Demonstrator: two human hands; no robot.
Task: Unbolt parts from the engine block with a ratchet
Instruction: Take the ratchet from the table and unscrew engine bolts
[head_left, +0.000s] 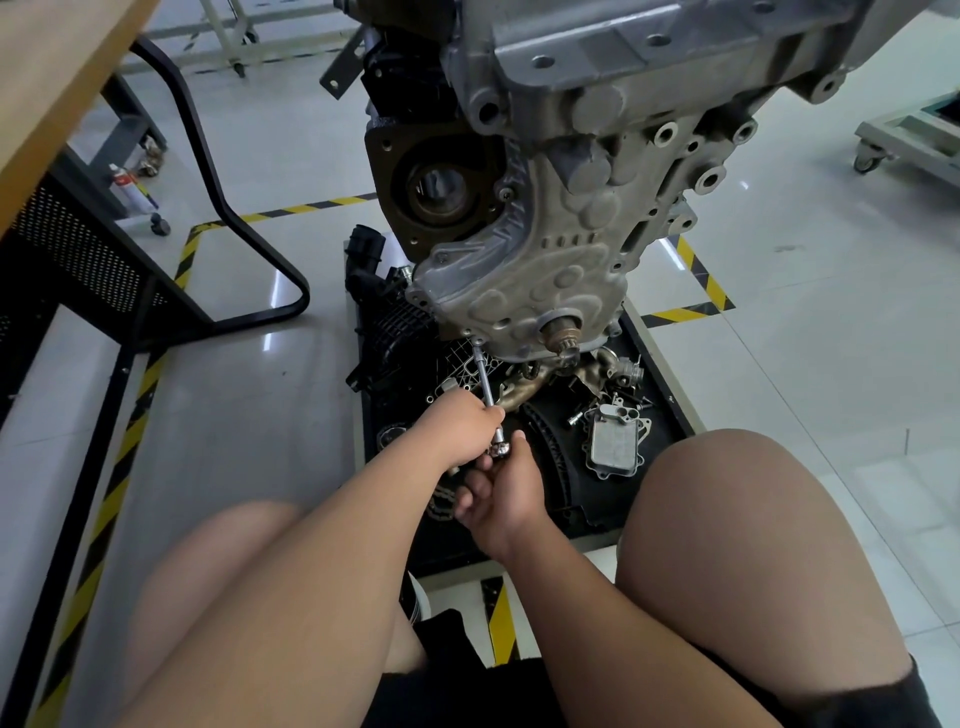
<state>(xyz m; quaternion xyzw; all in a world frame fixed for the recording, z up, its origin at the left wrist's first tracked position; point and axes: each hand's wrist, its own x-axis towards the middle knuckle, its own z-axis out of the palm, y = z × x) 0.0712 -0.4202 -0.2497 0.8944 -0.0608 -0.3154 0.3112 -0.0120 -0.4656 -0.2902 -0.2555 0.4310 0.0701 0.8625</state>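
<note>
1. The ratchet (500, 448) is polished steel, hard and smooth, with a long thin extension bar (484, 379) running up to a socket seated on a bolt (478, 341) at the lower left corner of the engine's front cover (524, 280). It looks light but slick; the long bar will likely wobble off the bolt unless it is steadied near the middle and turned from the head.
2. The left hand (465, 423) is wrapped around the extension bar, fingers closed on it. The right hand (501, 493) is closed around the ratchet's handle below the head, thumb up beside the head.
3. The front cover is cast aluminium, dull grey, rough and bumpy with rounded bosses and ribs. A splined shaft stub (563, 330) sticks out of it near the bottom. The engine block (623, 104) above is heavy, rigid metal and will not give.
4. Beneath the engine, a black tray (657, 364) holds removed parts: a finned silver cooler (615, 441) toward the right edge, a rusty brown manifold (535, 387) in the middle, black plastic ducting (387, 322) along the left edge, and loose bolts.
5. Around the tray lies a glossy tiled floor (805, 322) with yellow-and-black tape.
</note>
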